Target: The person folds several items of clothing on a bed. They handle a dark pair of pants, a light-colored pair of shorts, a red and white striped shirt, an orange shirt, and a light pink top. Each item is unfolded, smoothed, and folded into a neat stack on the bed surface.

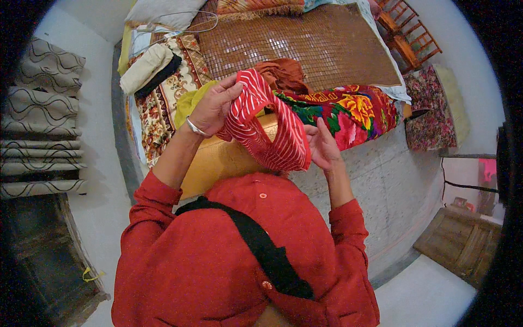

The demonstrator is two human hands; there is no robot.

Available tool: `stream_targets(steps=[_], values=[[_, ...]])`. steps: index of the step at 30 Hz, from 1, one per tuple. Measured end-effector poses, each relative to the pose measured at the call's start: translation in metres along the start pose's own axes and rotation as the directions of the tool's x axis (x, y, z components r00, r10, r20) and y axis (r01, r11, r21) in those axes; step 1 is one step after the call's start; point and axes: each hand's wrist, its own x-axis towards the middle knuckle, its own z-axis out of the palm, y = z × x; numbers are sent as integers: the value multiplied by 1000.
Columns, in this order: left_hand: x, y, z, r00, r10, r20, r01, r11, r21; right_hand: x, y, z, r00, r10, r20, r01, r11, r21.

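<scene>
A red garment with white stripes (pixel 252 133) hangs in a loop in front of my chest. My left hand (pixel 213 108) grips its upper left edge between thumb and fingers. At its right side, my right hand (pixel 325 147) pinches the edge, with some fingers stretched upward. The garment's exact kind cannot be told. Just beyond it a rust-brown cloth (pixel 283 73) lies crumpled on the bed. A yellow-green cloth (pixel 189 107) sits partly behind my left hand. Below the garment is a smooth golden-yellow surface (pixel 210 163), partly hidden by my arm and the cloth.
A bed with a brown tile mat (pixel 261 43) stretches ahead. A bright flowered quilt (pixel 354 117) lies at its near right edge. Folded cream cloth (pixel 146 68) and black cloth (pixel 159 79) rest on patterned bedding (pixel 188 60) at left. Wooden chairs (pixel 411 38) stand far right.
</scene>
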Motion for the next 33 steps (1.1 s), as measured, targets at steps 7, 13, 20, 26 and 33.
stream_targets(steps=[7, 13, 20, 26, 33], values=[[-3, 6, 13, 992, -37, 120, 34, 999, 30, -2, -18, 3, 933, -309, -186, 265, 937, -227], [-6, 5, 16, 991, 10, 132, -11, 1000, 11, -5, -24, 24, 891, -385, -243, 336, 916, -219], [-12, 18, 14, 976, 48, 212, -36, 997, -61, -20, -28, 21, 992, -105, -71, 25, 710, -704], [-13, 19, 11, 988, 126, 94, -124, 992, -26, -14, -29, 7, 918, -373, -134, 89, 523, -848], [-2, -20, -2, 997, -62, 54, 50, 979, 197, -7, -36, 39, 842, -530, -104, 371, 708, -601]])
